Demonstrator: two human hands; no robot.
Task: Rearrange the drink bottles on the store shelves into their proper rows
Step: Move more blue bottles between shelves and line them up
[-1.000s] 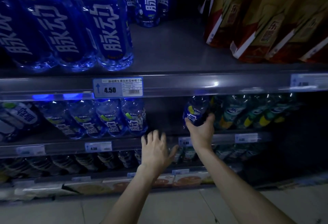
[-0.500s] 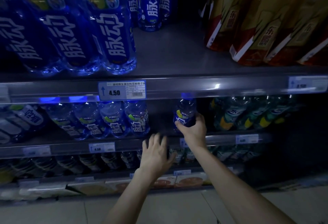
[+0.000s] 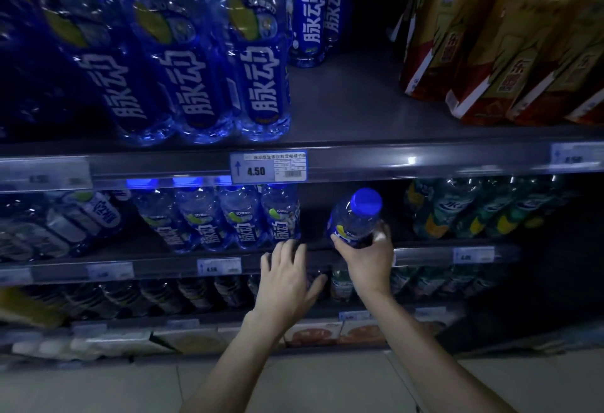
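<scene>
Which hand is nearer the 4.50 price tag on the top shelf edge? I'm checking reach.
Left. The left hand sits almost straight below the 4.50 price tag; the right hand, gripping a blue-capped bottle, is further right.

Blue-capped bottle [image 3: 354,219] in right hand [image 3: 366,257]: a second ago tilted, top hidden under shelf edge; now pulled out toward camera, blue cap fully visible above hand, leaning slightly right. Right hand grip now lower on bottle body, thumb on left side. Left hand [image 3: 287,278] shifted up a little, fingers spread, fingertips now at shelf rail [image 3: 163,270] just left of right hand.
</scene>
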